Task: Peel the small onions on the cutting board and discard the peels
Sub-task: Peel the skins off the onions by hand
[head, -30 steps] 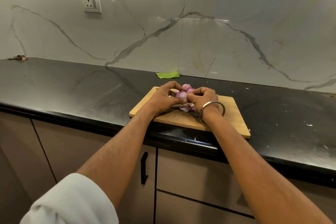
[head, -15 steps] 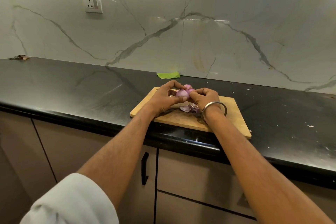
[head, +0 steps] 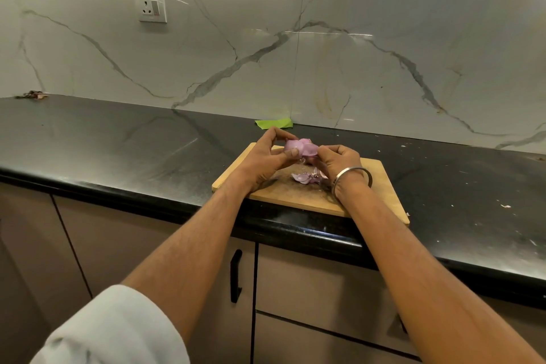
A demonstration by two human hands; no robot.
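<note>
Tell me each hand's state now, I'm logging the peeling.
Left hand: closed on the small onion.
Right hand: pinching the onion's peel.

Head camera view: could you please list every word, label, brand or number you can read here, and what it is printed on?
None can be read.
Wall socket: no legible marking; any lettering is too small to tell.
Green scrap on the counter: blank.
Cutting board, bangle, cabinet handle: no print visible.
</note>
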